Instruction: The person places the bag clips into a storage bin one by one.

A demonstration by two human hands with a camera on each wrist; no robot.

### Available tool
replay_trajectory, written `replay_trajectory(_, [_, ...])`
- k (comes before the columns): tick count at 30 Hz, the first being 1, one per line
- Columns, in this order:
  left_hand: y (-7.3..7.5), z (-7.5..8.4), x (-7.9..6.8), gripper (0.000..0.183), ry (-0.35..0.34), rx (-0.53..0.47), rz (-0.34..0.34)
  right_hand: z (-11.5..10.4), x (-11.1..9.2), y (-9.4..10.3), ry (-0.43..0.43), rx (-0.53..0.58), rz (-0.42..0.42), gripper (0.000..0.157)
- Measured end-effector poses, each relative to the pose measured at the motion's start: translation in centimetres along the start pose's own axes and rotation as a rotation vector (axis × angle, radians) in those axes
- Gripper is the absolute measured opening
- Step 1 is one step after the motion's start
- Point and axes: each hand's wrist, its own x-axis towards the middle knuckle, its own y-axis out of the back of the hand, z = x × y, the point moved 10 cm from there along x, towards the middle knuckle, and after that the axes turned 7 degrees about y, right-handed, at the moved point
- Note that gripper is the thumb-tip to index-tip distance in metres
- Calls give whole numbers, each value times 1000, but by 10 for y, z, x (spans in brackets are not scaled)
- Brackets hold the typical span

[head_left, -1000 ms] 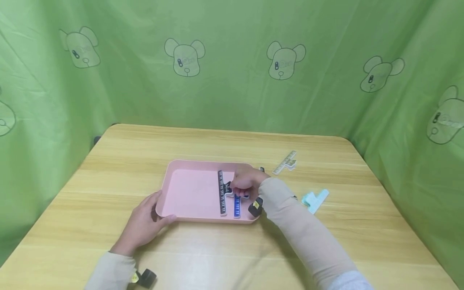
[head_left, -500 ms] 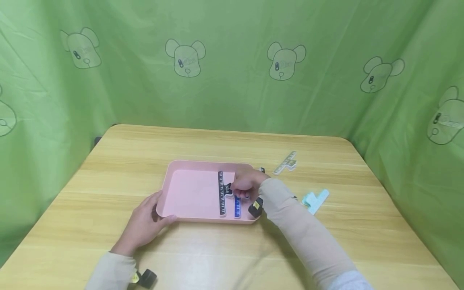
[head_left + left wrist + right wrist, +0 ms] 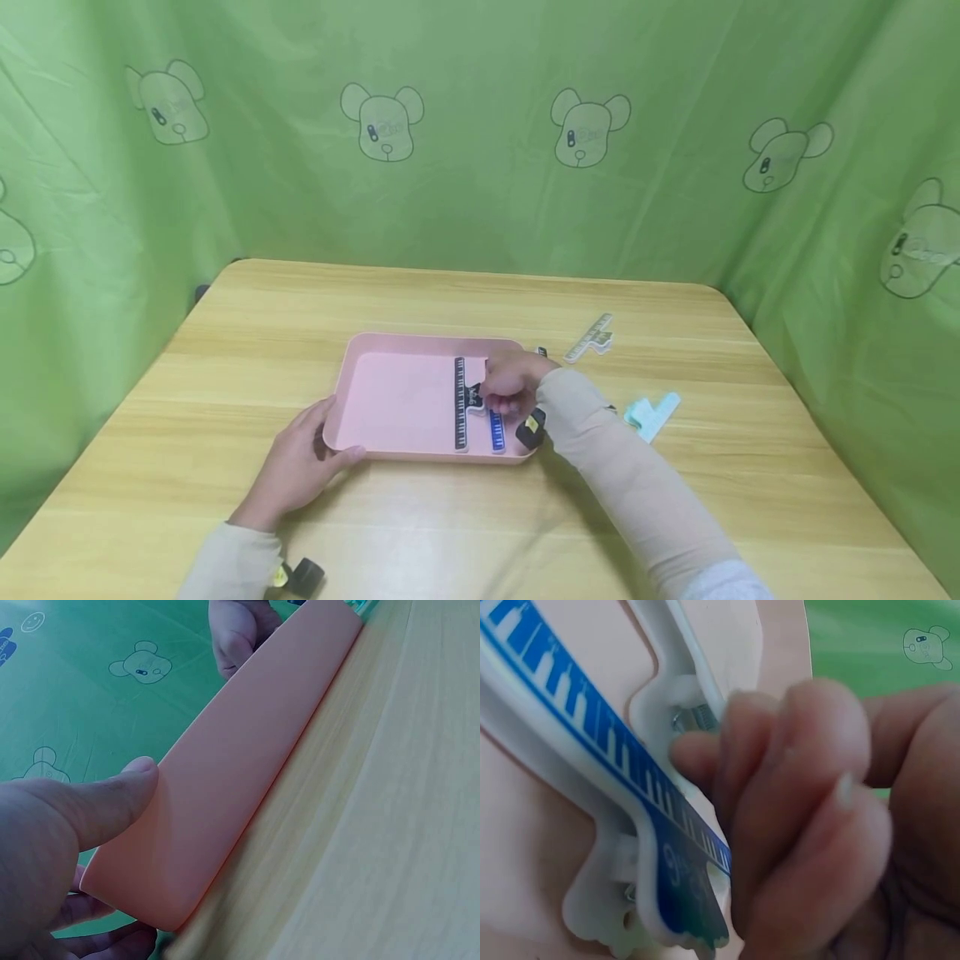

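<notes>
My left hand (image 3: 300,458) grips the near left corner of a shallow pink tray (image 3: 390,456); its thumb lies at the rim in the left wrist view, with fingers around the corner. Inside the tray's right part, my right hand (image 3: 513,379) has curled fingers and pinches the handle of a black piano-key clip (image 3: 461,404). Just right of it lies a blue piano-key clip (image 3: 497,432), partly under the hand. In the right wrist view the blue clip (image 3: 622,742) is close up, and fingertips meet the other clip's white body (image 3: 671,694) near its spring.
On the wooden table (image 3: 420,533), right of the tray, lie a gold-and-white clip (image 3: 590,337) and a mint-green clip (image 3: 652,415). The end of another dark clip (image 3: 542,352) shows behind my right wrist. Green curtains (image 3: 480,208) surround the table.
The black clip has shifted slightly right and nearer, turning a little straighter. The blue clip's near end has slid slightly right. My left hand and the tray stay put.
</notes>
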Motion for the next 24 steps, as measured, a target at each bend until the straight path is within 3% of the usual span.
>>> replay_trajectory(12, [0,0,0,82,-6,-11,3,1,-2,-1,-13,8,-10,25])
replay_trajectory(24, [-2,-1,1,84,-10,-9,4,0,0,-2,-6,-58,-34,27])
